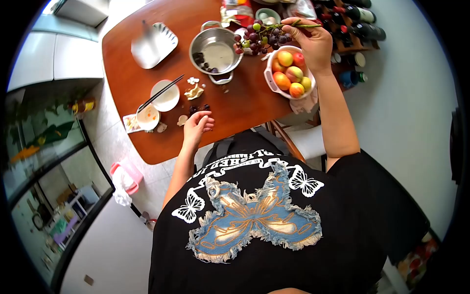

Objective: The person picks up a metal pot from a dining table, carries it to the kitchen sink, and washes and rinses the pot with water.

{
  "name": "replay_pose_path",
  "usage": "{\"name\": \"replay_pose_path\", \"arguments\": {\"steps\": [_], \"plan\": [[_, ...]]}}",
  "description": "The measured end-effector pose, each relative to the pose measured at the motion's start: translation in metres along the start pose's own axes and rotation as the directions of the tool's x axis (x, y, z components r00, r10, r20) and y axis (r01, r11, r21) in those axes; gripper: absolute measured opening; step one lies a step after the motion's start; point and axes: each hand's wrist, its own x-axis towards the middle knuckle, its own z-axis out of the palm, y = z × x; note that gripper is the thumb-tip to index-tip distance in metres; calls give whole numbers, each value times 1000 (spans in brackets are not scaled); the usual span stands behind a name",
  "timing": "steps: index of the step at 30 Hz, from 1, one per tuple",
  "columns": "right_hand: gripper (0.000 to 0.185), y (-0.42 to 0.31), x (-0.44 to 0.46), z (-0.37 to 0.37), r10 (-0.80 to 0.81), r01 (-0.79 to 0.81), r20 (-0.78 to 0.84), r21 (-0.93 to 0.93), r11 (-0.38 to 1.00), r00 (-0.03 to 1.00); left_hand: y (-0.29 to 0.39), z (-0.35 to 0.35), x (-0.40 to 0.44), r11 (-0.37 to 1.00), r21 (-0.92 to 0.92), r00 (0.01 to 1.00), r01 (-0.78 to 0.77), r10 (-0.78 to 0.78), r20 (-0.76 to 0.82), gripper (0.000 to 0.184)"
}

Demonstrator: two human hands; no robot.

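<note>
A bunch of purple and green grapes (pixel 264 36) hangs from its stem, which my right hand (pixel 311 41) pinches above the back right of the table. The bunch is between a steel pot (pixel 228 46) and a pale pink basin (pixel 270 78). Several dark grapes (pixel 200 60) lie on the pot's bottom. My left hand (pixel 197 128) is over the near part of the table, its fingers loosely curled and slightly apart, with nothing visible in them. Close to its fingertips is a small dark heap (pixel 195 108), perhaps grape skins.
Peaches and apples (pixel 293 73) fill the basin. Black chopsticks (pixel 161 93) lie across a white bowl (pixel 166 101) and a smaller bowl (pixel 148 117). A leaf-edged plate (pixel 149 51) sits at the back left. Wine bottles (pixel 362 32) lie in a rack to the right.
</note>
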Motion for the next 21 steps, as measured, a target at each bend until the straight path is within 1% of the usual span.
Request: {"name": "replay_pose_path", "arguments": {"steps": [1,2,3,6,7,9,10,11,13,14,15,17,19,21], "plan": [[11,0,-3,-16,20,-20,-11,-25,1000,1000,-1,2,1,1000,6,1000,6,-6,10,22],[11,1,-6,-32,28,-31,-31,-91,995,999,-2,4,2,999,23,1000,24,-24,11,22],[11,0,-11,-44,-4,-2,-61,-95,995,998,-2,6,4,999,41,999,34,-35,20,22],[11,13,-22,-77,48,-60,-99,-122,991,994,1,14,10,997,60,998,39,-42,49,22],[11,15,-27,-85,72,-94,-131,-164,982,989,4,17,11,996,87,998,35,-40,55,22],[11,25,-36,-100,25,-70,-146,-312,947,989,12,26,14,992,118,997,32,-40,66,21],[10,34,-39,-106,15,-69,-194,-273,960,981,17,30,13,991,128,997,38,-46,62,21],[10,41,-43,-113,17,-73,-201,-273,959,979,23,34,12,989,138,997,43,-51,55,21],[10,54,-53,-128,80,-158,-283,-264,952,956,29,40,12,986,160,997,46,-56,59,21],[9,59,-57,-135,84,-180,-309,-297,938,947,31,42,12,983,181,997,32,-45,66,21],[9,62,-62,-139,86,-184,-317,-293,938,944,32,44,11,979,203,997,18,-34,74,21],[9,67,-71,-146,140,-253,-380,-265,930,914,30,45,13,974,227,996,16,-36,86,21],[9,71,-79,-146,175,-288,-400,-241,927,899,29,44,12,969,248,994,17,-43,100,21],[10,77,-87,-149,196,-304,-368,-265,915,909,28,47,13,963,269,991,30,-64,118,22]]}}
